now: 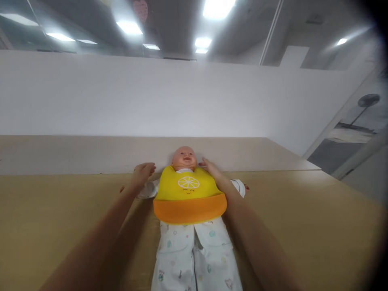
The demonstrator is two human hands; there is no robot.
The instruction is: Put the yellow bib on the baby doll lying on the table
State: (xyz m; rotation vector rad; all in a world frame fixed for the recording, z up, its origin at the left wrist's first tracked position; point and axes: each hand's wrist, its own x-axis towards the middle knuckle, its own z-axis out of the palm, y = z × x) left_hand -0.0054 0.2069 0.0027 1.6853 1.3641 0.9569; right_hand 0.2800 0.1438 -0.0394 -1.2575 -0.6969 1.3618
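A baby doll (184, 157) lies face up on the wooden table, dressed in a white patterned outfit (177, 258). Over its chest is a yellow bib (188, 184) with a citrus slice print and an orange pocket (190, 210). My left hand (144, 173) is above the doll's outstretched arm, beside the bib's left edge, fingers curved; whether anything is in them is not visible. My right hand (212, 169) rests at the bib's upper right edge near the doll's neck, its fingers apart and holding nothing visible.
The wooden table (303, 210) meets a paler surface (75, 155) behind it, backed by a white wall (136, 97). Glass panels show ceiling lights above. At the far right stands a fan (368, 100) beyond a doorway.
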